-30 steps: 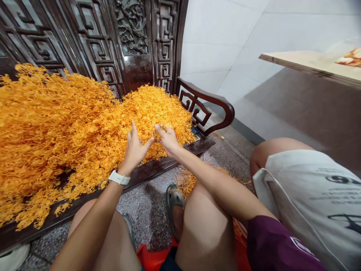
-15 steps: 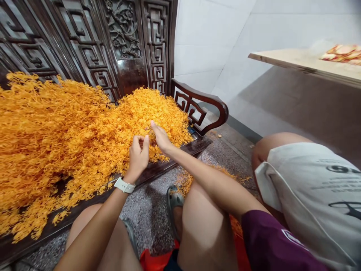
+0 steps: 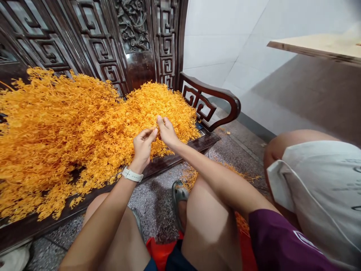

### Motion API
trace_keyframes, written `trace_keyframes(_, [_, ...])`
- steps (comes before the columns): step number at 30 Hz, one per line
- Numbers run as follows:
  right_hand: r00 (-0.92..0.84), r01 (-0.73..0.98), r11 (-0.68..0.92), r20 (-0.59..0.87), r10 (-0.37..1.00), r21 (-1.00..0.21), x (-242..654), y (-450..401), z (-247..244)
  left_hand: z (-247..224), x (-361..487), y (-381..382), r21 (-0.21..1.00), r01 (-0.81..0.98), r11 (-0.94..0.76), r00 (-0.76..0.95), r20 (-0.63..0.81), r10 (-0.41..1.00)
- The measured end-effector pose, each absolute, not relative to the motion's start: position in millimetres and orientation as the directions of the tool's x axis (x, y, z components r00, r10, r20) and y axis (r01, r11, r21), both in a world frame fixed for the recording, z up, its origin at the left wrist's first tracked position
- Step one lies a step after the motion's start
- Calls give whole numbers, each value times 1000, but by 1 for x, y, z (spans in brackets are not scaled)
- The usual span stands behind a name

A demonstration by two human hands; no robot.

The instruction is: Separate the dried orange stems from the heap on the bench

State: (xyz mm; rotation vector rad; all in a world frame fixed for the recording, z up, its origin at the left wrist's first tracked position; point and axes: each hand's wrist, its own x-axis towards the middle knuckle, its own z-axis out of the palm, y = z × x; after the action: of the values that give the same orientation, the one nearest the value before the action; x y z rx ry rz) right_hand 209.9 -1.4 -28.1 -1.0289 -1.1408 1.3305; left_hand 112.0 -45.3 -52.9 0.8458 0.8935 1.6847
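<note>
A big heap of orange artificial plant sprigs [image 3: 84,124] covers the seat of a dark carved wooden bench [image 3: 141,69]. My left hand [image 3: 143,147], with a pale watch on its wrist, pinches thumb against fingers at the front of the heap. Close beside it my right hand [image 3: 167,132] is closed too, thumb and fingertips together. A thin bit of an orange sprig shows between the two hands; most of it is covered by the fingers or blends into the heap behind.
Loose orange pieces [image 3: 190,177] lie on the speckled floor [image 3: 158,195] by my foot. To the right are another person's knee and light shorts [image 3: 318,165]. A wooden board [image 3: 318,43] juts out at upper right. The bench's curved armrest [image 3: 220,94] stands beyond the heap.
My right hand's fingers have gone from stretched out to pinched beside my left fingertips. My left hand's grip has tilted toward it. The whole view has shifted slightly left.
</note>
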Motion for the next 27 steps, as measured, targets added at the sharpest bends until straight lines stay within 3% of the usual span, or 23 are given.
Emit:
trace_keyframes(5, [-17,-34,194,195,981,-980,210,3,-34,-45,110,-48,835,-532,-138,-147,69,987])
trace_keyframes(11, [-83,-71,85,91,992,-994,209,1,-34,-41,104,-47,821,-565,-83,-128,12,992])
trace_keyframes(16, [-5,36,244,244,970,-969,209,-1,-30,-44,103,-45,833,-547,-81,-137,6,991])
trace_keyframes(20, [-55,107,290,286,957,-951,210,-5,-27,-47,103,-45,834,-546,-80,-128,11,992])
trace_keyframes(24, [-96,63,320,314,945,-945,208,-5,-27,-46,102,-44,798,-596,-93,-125,22,992])
trace_keyframes(27, [-78,-26,225,227,971,-974,206,-5,-26,-45,100,-43,753,-656,-54,-105,-21,994])
